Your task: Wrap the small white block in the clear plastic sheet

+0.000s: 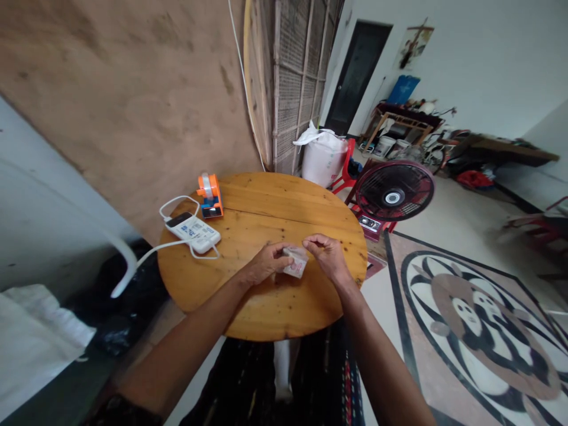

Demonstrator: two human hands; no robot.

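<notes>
Over the round wooden table (pixel 266 204), my left hand (pixel 267 262) grips a small clear plastic bag (pixel 296 263) between thumb and fingers. Reddish print or contents show in the lower part of the bag; I cannot tell which. Just right of the bag's top edge is my right hand (pixel 327 254), its thumb and forefinger pinched together. Whatever lies between those fingertips, if anything, is too small to make out.
At the table's left lie a white power bank (pixel 195 232) with cables and an orange and blue tape dispenser (pixel 210 195). Beyond the right edge stand a fan (pixel 393 198), a red chair (pixel 344 168) and a white sack (pixel 323 157). A wall borders the left side.
</notes>
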